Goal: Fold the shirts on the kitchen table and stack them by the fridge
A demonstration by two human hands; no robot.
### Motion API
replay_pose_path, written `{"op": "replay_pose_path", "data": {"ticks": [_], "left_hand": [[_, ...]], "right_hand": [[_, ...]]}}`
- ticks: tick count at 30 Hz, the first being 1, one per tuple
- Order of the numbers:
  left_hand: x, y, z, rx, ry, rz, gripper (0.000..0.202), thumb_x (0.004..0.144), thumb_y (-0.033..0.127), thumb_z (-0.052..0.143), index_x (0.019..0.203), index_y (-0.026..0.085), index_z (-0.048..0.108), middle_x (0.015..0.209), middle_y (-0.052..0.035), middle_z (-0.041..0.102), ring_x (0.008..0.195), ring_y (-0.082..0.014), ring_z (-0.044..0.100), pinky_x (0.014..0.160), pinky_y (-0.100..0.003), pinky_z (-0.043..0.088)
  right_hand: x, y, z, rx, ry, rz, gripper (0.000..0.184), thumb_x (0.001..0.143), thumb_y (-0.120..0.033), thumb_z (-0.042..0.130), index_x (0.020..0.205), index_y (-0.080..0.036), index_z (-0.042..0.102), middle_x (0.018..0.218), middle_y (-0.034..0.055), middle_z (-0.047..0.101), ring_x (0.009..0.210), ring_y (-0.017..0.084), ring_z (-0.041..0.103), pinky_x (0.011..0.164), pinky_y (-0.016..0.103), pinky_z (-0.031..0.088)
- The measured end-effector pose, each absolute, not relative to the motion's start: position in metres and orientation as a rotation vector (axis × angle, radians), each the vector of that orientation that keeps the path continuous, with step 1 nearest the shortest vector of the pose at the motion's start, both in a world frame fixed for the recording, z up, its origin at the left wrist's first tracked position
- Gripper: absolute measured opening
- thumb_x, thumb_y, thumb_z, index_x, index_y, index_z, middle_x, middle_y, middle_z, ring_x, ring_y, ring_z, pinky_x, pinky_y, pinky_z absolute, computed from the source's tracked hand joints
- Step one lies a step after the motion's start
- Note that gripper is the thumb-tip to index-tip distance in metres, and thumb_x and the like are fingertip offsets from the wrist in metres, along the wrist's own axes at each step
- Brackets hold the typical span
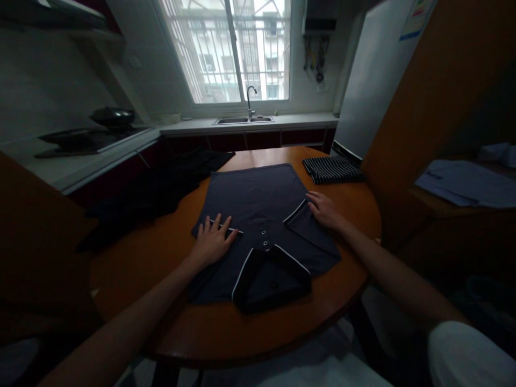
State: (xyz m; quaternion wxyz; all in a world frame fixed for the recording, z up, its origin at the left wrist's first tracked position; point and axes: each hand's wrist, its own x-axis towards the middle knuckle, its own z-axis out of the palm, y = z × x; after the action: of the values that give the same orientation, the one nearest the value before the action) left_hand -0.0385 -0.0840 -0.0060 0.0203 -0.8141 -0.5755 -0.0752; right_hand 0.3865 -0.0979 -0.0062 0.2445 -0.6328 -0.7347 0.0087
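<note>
A dark grey-blue polo shirt [252, 199] lies front up on the round wooden table, its black, white-edged collar [271, 287] toward me. Two pale-ringed buttons show below the collar. Both sleeves are laid inward over the body, their cuffs trimmed in black and white. My left hand [213, 242] rests flat on the left sleeve, fingers spread across its cuff. At the right sleeve's outer edge, near the cuff, my right hand [323, 209] lies with its fingers stretched out on the cloth. Neither hand grips the shirt visibly.
A folded black-and-white striped garment [332, 169] sits at the table's back right. Black clothing [161, 188] is heaped along the left edge of the table [133, 274]. Behind are a counter with a sink [244, 120] and a stove with a pan [113, 116]. A fridge [374, 80] stands right.
</note>
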Motion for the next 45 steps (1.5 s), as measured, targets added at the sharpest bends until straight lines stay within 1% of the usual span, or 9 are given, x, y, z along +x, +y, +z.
{"op": "replay_pose_path", "data": {"ticks": [7,12,15,23,31,36,39,42,45], "left_hand": [[-0.039,-0.085,-0.006,-2.530,-1.773,-0.231,0.074,0.098,0.068,0.031,0.156,0.023,0.041,0.163,-0.0158,0.032,0.150,-0.0483,0.021,0.115,-0.067,0.024],[-0.037,-0.088,-0.002,-2.525,-1.765,-0.170,0.071,0.100,0.064,0.029,0.157,0.023,0.039,0.164,-0.0156,0.031,0.151,-0.0471,0.020,0.116,-0.065,0.024],[-0.035,-0.090,0.001,-2.512,-1.790,-0.124,0.070,0.101,0.062,0.028,0.158,0.022,0.038,0.164,-0.0146,0.031,0.151,-0.0446,0.021,0.117,-0.062,0.023],[-0.033,-0.090,0.001,-2.520,-1.786,-0.095,0.067,0.103,0.059,0.028,0.158,0.022,0.037,0.165,-0.0148,0.029,0.152,-0.0419,0.022,0.118,-0.063,0.022],[-0.033,-0.092,0.004,-2.530,-1.791,-0.113,0.067,0.103,0.059,0.028,0.158,0.022,0.038,0.165,-0.0151,0.030,0.152,-0.0419,0.021,0.118,-0.062,0.021],[-0.034,-0.091,0.003,-2.548,-1.785,-0.147,0.064,0.104,0.056,0.029,0.156,0.021,0.040,0.164,-0.0143,0.031,0.152,-0.0411,0.021,0.118,-0.062,0.021],[-0.033,-0.093,0.006,-2.577,-1.724,-0.175,0.059,0.106,0.049,0.027,0.155,0.020,0.043,0.163,-0.0128,0.034,0.152,-0.0385,0.023,0.120,-0.061,0.020],[-0.034,-0.097,0.009,-2.648,-1.626,-0.176,0.058,0.106,0.050,0.029,0.156,0.022,0.041,0.164,-0.0116,0.031,0.154,-0.0371,0.019,0.121,-0.062,0.018],[-0.042,-0.106,0.011,-2.774,-1.567,-0.140,0.060,0.106,0.054,0.031,0.158,0.025,0.036,0.166,-0.0105,0.026,0.155,-0.0352,0.017,0.121,-0.061,0.018]], "right_hand": [[0.365,-0.109,-0.005,-1.860,-2.184,0.100,0.057,0.103,-0.041,0.037,0.153,-0.015,0.042,0.164,0.0177,0.031,0.153,0.032,0.024,0.120,0.061,0.020],[0.365,-0.142,0.014,-1.583,-2.095,-0.016,0.027,0.095,-0.032,0.056,0.115,-0.019,0.070,0.127,0.0142,0.064,0.123,0.029,0.056,0.107,0.048,0.043],[0.370,-0.184,0.020,-1.394,-2.144,0.143,0.013,0.093,-0.028,0.060,0.095,-0.021,0.070,0.104,0.0096,0.066,0.099,0.024,0.062,0.090,0.040,0.051],[0.388,-0.258,0.018,-1.412,-2.352,-0.108,0.003,0.088,-0.020,0.065,0.089,-0.021,0.067,0.093,0.0070,0.065,0.087,0.023,0.060,0.078,0.036,0.046],[0.386,-0.268,0.009,-1.556,-2.358,-0.400,0.015,0.089,-0.014,0.058,0.077,-0.020,0.062,0.081,0.0052,0.062,0.079,0.022,0.058,0.073,0.035,0.042],[0.381,-0.270,0.015,-1.604,-2.247,-0.335,0.021,0.097,-0.026,0.053,0.081,-0.021,0.066,0.086,0.0083,0.066,0.084,0.025,0.060,0.077,0.039,0.047],[0.370,-0.255,0.015,-1.557,-2.128,-0.276,0.030,0.101,-0.026,0.042,0.106,-0.018,0.070,0.110,0.0129,0.070,0.103,0.027,0.063,0.091,0.043,0.051],[0.358,-0.235,0.003,-1.500,-2.165,-0.192,0.045,0.103,-0.030,0.037,0.143,-0.018,0.054,0.148,0.0141,0.054,0.137,0.028,0.049,0.111,0.048,0.043],[0.356,-0.221,-0.016,-1.534,-2.304,-0.110,0.054,0.105,-0.039,0.036,0.155,-0.020,0.040,0.161,0.0124,0.039,0.149,0.029,0.034,0.118,0.055,0.034]]}}
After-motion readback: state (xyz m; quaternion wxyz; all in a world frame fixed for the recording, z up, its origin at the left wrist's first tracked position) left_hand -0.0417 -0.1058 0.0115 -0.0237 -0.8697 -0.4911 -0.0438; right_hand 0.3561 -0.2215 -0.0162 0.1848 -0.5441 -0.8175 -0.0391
